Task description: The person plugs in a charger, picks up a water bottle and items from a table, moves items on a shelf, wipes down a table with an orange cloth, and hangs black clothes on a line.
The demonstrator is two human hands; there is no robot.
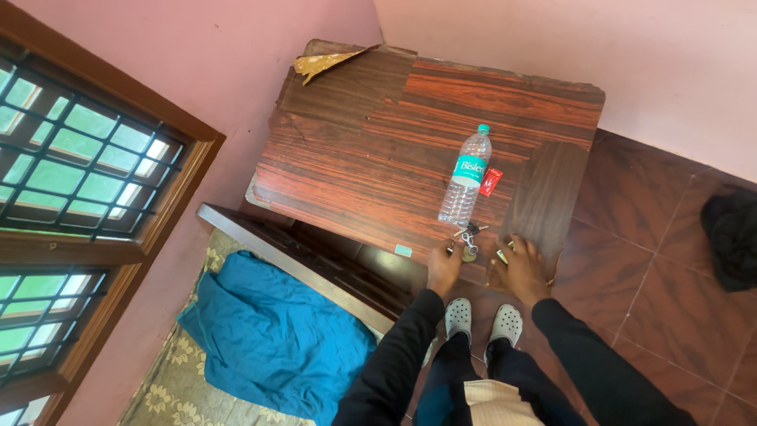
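Bottle (466, 175) lies at frame centre, cap toward top; keys (468, 239) just below. Left hand (444, 267) and right hand (522, 269) rest loosely open on table (355, 142), gripping nothing.

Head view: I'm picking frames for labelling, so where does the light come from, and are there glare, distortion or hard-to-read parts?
Head view: daylight enters through the barred window at left; the wooden table is evenly lit with only mild sheen; wide-angle lens bends wall and window lines; the left hand and right hand are small, and the keys by the plastic bottle lack detail.
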